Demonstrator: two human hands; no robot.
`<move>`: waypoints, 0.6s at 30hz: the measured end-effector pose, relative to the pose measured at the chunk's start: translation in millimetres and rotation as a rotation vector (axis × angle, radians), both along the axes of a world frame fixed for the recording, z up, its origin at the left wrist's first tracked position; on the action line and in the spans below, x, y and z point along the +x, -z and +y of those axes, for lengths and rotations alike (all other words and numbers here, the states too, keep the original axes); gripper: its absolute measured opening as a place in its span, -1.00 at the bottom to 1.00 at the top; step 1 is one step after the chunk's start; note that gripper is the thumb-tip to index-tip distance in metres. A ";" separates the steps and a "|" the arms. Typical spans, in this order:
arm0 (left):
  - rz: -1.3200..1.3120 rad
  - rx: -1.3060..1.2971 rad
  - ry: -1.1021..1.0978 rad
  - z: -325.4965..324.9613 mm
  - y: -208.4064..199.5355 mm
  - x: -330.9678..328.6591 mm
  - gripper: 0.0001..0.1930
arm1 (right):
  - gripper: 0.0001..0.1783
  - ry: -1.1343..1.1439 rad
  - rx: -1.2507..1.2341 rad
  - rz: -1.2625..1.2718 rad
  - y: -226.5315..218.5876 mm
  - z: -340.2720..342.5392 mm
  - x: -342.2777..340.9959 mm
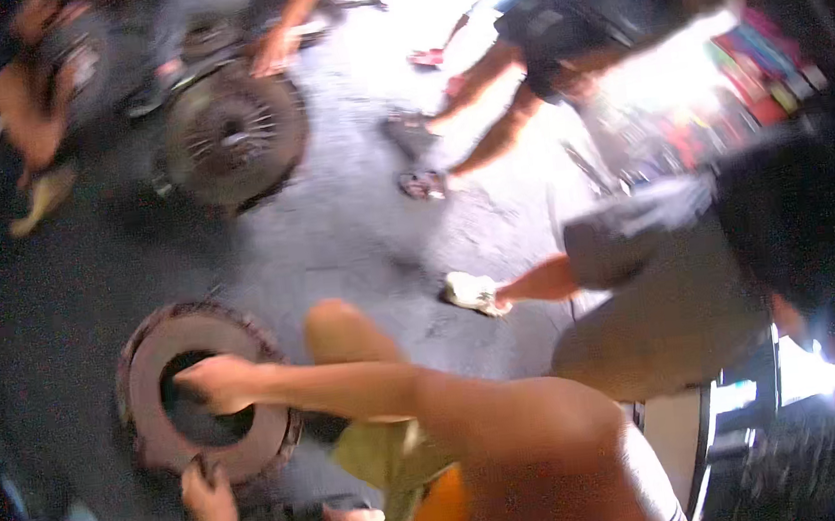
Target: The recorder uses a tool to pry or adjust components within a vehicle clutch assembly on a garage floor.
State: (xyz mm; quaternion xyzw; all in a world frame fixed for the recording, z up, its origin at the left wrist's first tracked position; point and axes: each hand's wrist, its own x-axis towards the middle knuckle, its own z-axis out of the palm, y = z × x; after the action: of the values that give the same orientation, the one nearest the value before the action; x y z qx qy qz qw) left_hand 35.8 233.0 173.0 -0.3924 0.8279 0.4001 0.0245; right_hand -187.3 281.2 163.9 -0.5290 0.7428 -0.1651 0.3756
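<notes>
A round, ring-shaped clutch pressure plate with a brown flat face and a dark central opening lies on the floor at lower left. My right hand reaches over it from the right, fingers curled, above the opening. What it holds, if anything, is blurred. At the plate's near edge is my left hand, its fingers closed around something small and dark, too unclear to name; I cannot tell whether it touches the rim.
Farther off, a second clutch plate with radial spring fingers stands by a co-worker's hand. Another person's hands are at upper left. People stand to the right; one white shoe is near my knee. Coloured goods stand at far right.
</notes>
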 end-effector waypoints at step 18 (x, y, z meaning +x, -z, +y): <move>-0.282 -0.117 -0.161 -7.5 35.6 23.6 -0.53 | -0.49 -0.139 -0.157 0.094 69.4 -20.9 -31.8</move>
State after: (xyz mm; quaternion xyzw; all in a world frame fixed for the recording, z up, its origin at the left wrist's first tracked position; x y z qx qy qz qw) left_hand 59.4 225.6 137.4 -0.5104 0.8040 0.2929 0.0854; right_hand -219.0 260.2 94.6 -0.6142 0.7059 -0.1716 0.3084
